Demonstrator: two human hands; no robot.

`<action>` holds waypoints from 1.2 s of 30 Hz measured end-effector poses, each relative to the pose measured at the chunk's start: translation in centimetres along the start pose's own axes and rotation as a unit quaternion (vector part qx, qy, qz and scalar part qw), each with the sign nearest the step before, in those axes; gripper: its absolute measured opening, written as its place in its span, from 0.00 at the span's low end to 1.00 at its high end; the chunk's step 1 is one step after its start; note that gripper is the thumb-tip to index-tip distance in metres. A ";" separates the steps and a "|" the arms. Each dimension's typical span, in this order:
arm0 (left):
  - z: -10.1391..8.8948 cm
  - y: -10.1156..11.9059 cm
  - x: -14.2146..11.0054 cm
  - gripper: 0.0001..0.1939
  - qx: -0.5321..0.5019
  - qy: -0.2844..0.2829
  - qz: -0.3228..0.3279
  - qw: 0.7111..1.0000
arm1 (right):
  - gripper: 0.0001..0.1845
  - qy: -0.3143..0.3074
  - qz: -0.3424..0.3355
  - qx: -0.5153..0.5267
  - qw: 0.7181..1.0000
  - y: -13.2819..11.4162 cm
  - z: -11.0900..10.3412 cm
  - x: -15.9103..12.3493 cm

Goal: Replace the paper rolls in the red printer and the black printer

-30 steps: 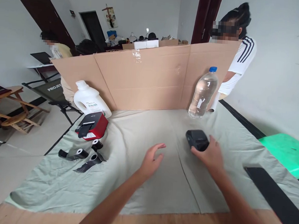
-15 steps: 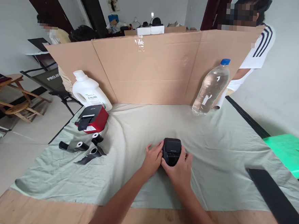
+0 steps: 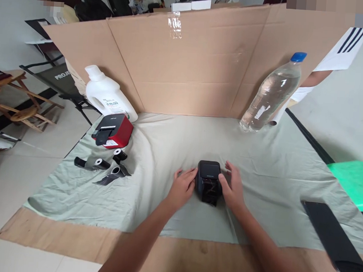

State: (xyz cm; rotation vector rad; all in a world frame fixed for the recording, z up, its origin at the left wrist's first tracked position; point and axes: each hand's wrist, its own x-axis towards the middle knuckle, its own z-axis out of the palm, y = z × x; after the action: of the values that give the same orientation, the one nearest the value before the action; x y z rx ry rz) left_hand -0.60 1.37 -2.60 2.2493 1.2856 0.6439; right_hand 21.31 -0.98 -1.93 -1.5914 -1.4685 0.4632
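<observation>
A small black printer (image 3: 208, 181) stands on the pale green cloth (image 3: 155, 150) in the middle of the table. My left hand (image 3: 182, 186) presses against its left side with fingers curled round it. My right hand (image 3: 233, 187) holds its right side, fingers stretched along the casing. Both hands grip the device between them.
A red and black printer (image 3: 112, 130), a white jug (image 3: 105, 94) and several black paper rolls (image 3: 104, 170) lie at the left. A clear water bottle (image 3: 271, 94) leans at the back right by the cardboard screen (image 3: 186, 61). A black flat object (image 3: 336, 238) and a green stool (image 3: 354, 183) are at the right. Two people are behind the screen.
My right hand dragged the black printer from the right to the middle of the cloth. My left hand came in and took its other side. The camera tilted down.
</observation>
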 end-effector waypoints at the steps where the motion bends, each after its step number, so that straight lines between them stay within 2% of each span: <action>1: 0.1 0.0 0.0 0.27 0.010 0.000 0.005 1.000 | 0.30 0.000 -0.013 -0.016 1.000 0.6 -0.3 0.8; 5: 0.7 -0.2 0.1 0.30 0.063 -0.012 0.018 0.998 | 0.29 -0.022 -0.050 -0.144 0.988 2.6 -0.9 2.2; 10: 1.2 -0.1 -0.1 0.33 0.108 -0.058 0.027 0.992 | 0.30 -0.058 -0.053 -0.263 0.962 3.5 -0.5 0.9; 19: 1.4 -0.2 -0.3 0.36 0.135 -0.062 0.040 0.988 | 0.30 -0.060 -0.064 -0.290 0.953 3.6 -0.5 0.1; 24: 1.9 0.0 -0.4 0.39 0.152 -0.062 0.031 0.986 | 0.29 -0.053 -0.049 -0.237 0.969 4.0 -1.0 0.8; 29: 2.4 0.2 -0.5 0.41 0.162 -0.062 0.024 0.985 | 0.25 -0.041 -0.045 -0.061 0.996 3.1 -2.2 1.2; 32: 2.4 0.4 -0.5 0.40 0.162 -0.061 0.018 0.985 | 0.22 -0.055 -0.019 0.037 0.998 1.8 -2.1 1.5; 36: 2.1 0.7 -0.2 0.37 0.120 -0.037 0.008 0.992 | 0.21 -0.088 0.022 0.116 0.989 0.3 -0.7 2.7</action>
State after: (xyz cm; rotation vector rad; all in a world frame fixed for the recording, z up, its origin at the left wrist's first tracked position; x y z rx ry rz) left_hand 1.01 0.50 -3.82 2.4539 1.3717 0.4249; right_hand 22.68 1.35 -1.00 -1.4275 -1.4533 0.7888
